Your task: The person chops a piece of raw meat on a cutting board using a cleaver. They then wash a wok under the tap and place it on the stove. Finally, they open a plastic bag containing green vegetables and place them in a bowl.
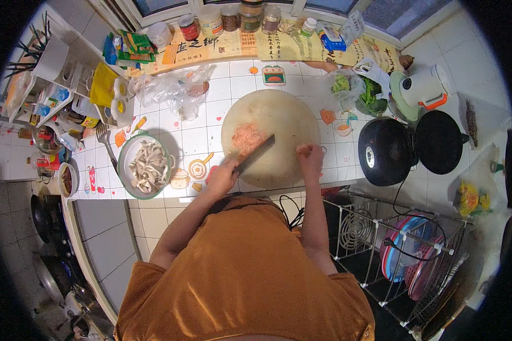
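Observation:
A round, pale chopping board (pixel 277 111) lies before me on the counter. On its left half sits a heap of pink minced meat (pixel 247 138). My left hand (pixel 222 177) grips the handle of a dark-bladed cleaver (pixel 256 152), whose blade slants up and right across the board beside the meat. At the board's right rim, my right hand (pixel 310 158) has curled fingers, next to a small metal ring (pixel 324 149). Whether those fingers hold anything is not visible.
Left of the board stands a green-rimmed bowl (pixel 142 134) of oyster mushrooms (pixel 147 166), with a slotted turner (pixel 106 147) behind it. A crumpled plastic bag (pixel 175 91) lies farther back. To the right are green vegetables (pixel 371 93) and a black electric appliance (pixel 384 151) with its lid raised.

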`<state>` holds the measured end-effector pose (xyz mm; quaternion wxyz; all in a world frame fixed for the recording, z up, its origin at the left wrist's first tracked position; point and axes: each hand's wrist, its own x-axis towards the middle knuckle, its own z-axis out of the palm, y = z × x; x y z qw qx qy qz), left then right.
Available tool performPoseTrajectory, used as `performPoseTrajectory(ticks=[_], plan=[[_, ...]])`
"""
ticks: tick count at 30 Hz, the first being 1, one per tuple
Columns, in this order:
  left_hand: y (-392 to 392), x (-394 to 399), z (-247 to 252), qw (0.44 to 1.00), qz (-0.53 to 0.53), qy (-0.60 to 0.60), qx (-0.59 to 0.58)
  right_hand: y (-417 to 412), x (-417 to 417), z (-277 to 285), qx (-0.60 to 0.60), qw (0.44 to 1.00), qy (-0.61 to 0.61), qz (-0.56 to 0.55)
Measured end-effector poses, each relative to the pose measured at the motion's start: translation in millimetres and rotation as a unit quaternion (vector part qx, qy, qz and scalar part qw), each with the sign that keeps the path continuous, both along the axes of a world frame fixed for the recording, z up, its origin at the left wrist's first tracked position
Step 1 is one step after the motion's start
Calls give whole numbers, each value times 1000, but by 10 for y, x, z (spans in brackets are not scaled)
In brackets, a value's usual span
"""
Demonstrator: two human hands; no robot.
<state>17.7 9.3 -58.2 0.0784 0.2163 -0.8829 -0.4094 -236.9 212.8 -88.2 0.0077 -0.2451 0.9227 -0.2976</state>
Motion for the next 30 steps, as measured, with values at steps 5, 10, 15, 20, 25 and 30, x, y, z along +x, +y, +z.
performPoseTrajectory(ticks=[5,10,15,20,25,30], plan=[[6,-3,62,999,16,-46,20,-69,138,112,-245,903,-342,-88],[39,-6,75,1000,27,-11,2,-200,434,58,-214,867,-449,-25],[64,-42,129,1000,19,-23,6,-356,716,-110,-64,990,-126,-5],[136,-81,406,999,-2,-44,-3,-412,859,-4,-83,995,-10,52],[188,-175,557,994,-37,-97,-37,-497,795,-53,-124,991,-38,36],[203,-191,581,992,-52,-108,-48,-413,830,-185,-187,974,-130,-16]])
